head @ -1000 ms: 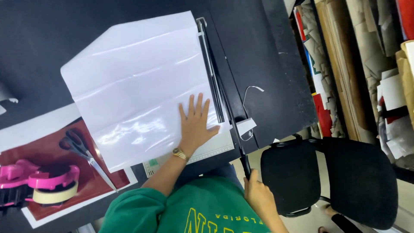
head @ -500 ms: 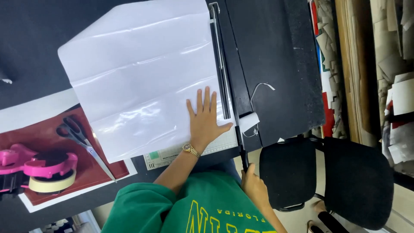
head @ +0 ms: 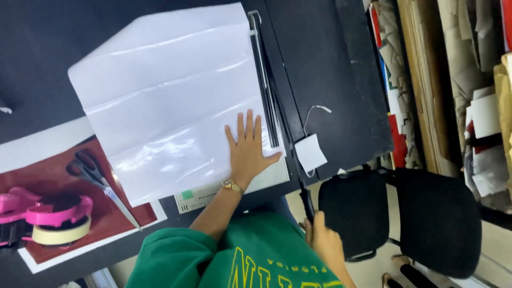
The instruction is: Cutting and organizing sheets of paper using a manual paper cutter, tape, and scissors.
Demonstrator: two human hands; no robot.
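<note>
— Where's the sheet?
— The white sheet (head: 170, 101) lies on the black table (head: 330, 80), its right edge under the cutter blade (head: 277, 114).
— The hands?
— Left hand (head: 248, 149) spread flat on the sheet's lower right corner; right hand (head: 325, 242) closed around the blade's handle (head: 307, 205), below the sheet.
— Anything else?
— Scissors (head: 98, 184) left of the sheet.

The glossy white sheet (head: 170, 96) hides most of the paper cutter (head: 234, 186); the tape dispenser (head: 37, 216) is cut off.

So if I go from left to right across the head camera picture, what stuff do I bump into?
Pink tape dispenser → scissors → big white sheet → left hand → small white tag → black chair → stacked cardboard.
</note>
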